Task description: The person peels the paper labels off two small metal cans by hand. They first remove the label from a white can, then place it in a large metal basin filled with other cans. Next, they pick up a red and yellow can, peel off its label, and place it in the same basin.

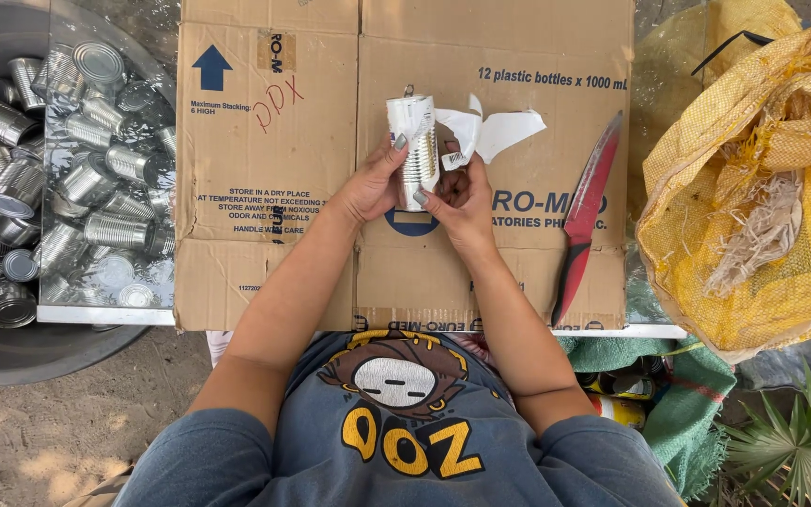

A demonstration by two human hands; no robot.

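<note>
- Flattened cardboard (274,188) covers the counter, with sandy ground nearer than it.
- Left hand (373,188) wraps the tin can (417,150) above the cardboard's middle.
- Right hand (462,197) pinches the white label (490,131), peeled off to the can's right.
- Can stands lengthwise away from the person, pull-tab end farthest.
- Red knife (586,216) lies right of the can.
- Bare cans (96,188) are heaped left of it.

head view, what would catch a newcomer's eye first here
Most striking is the tin can at the centre, held over a flattened cardboard box by the left hand while the right hand peels its white label. At far left a dark tub brims with bare cans. A red knife lies to the right.
</note>
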